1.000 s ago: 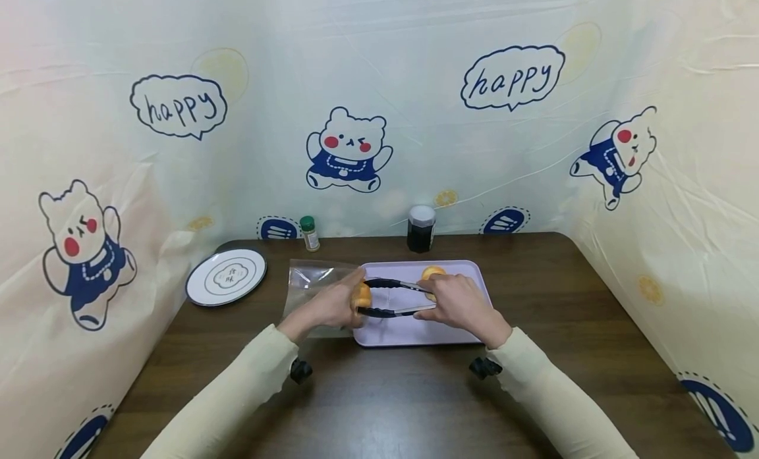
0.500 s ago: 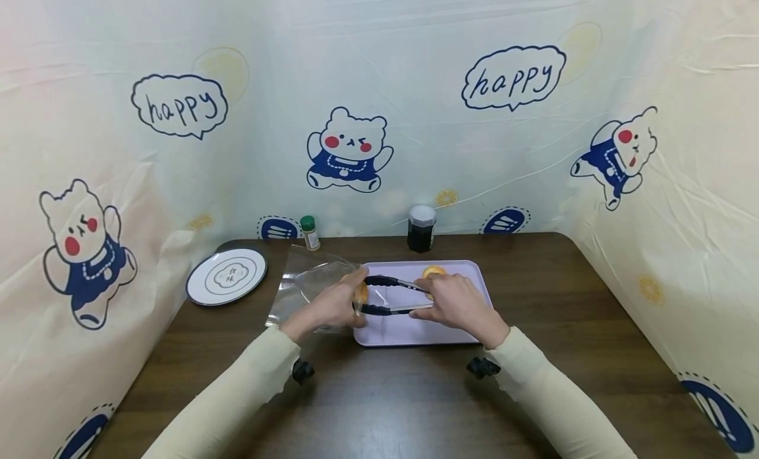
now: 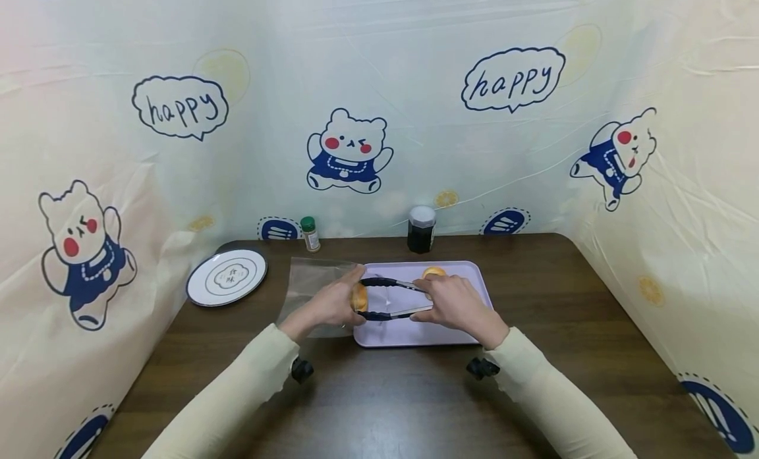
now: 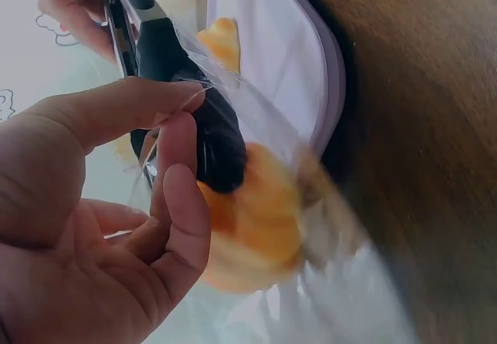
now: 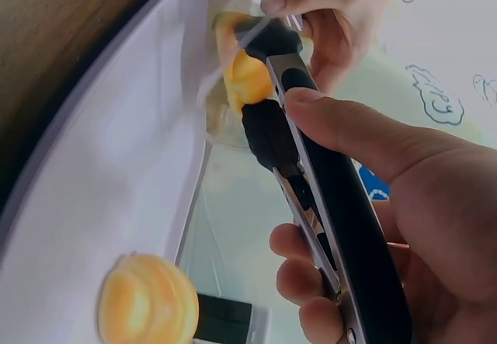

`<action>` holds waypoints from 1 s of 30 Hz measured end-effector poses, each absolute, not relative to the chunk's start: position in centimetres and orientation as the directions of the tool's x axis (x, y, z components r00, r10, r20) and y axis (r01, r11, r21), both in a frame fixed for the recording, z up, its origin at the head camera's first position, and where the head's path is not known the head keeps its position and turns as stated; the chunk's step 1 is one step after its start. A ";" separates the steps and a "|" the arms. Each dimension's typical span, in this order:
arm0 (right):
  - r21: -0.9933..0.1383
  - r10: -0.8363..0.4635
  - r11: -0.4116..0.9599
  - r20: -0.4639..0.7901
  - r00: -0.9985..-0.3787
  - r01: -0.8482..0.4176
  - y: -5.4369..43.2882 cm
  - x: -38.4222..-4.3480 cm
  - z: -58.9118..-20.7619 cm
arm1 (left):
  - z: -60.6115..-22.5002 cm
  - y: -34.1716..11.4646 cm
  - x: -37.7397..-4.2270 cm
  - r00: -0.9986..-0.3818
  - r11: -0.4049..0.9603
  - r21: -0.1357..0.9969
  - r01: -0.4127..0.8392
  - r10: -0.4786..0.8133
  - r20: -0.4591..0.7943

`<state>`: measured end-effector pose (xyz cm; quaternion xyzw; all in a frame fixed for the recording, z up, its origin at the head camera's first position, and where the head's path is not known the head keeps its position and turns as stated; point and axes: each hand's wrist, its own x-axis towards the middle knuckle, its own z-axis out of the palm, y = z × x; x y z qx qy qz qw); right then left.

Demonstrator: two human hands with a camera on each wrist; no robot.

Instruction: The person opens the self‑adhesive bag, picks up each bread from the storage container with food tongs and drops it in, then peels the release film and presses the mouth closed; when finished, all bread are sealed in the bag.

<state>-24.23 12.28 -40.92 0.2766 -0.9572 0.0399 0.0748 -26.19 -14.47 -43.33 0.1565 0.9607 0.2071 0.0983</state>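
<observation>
My left hand [image 3: 333,301] pinches the edge of a clear plastic bag [image 3: 311,278] between thumb and fingers, over the left end of a lilac tray [image 3: 409,334]. Tongs [image 5: 338,204] with black tips are gripped in my right hand [image 3: 458,304], above the tray. Their tips hold a golden bread roll [image 4: 260,220] at the bag's mouth, with clear film around it in the left wrist view. Part of that roll is hidden behind my left hand in the head view. A second roll [image 5: 147,301] lies on the tray, partly behind my right hand in the head view.
A white plate [image 3: 225,278] lies at the back left of the brown table [image 3: 385,400]. Along the back stand a small green-capped bottle [image 3: 309,235] and a dark jar [image 3: 421,230] with a pale lid. A printed curtain [image 3: 267,149] encloses the table.
The bag's loose end swung out to the left and back, and now hangs flatter. The tongs have shifted slightly left with the roll; both hands stay almost in place.
</observation>
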 end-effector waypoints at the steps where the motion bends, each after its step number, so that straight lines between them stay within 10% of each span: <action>1: -0.043 -0.521 0.844 0.164 -0.837 -0.534 12.4 -24.3 -40.9 | -43.4 -14.6 -26.2 -0.932 0.866 0.424 0.265 0.344 -0.119; 30: -0.152 -0.395 0.904 0.064 -0.916 -0.400 21.8 -26.3 -39.9 | -43.6 -15.6 -26.7 -0.931 0.869 0.414 0.270 0.346 -0.118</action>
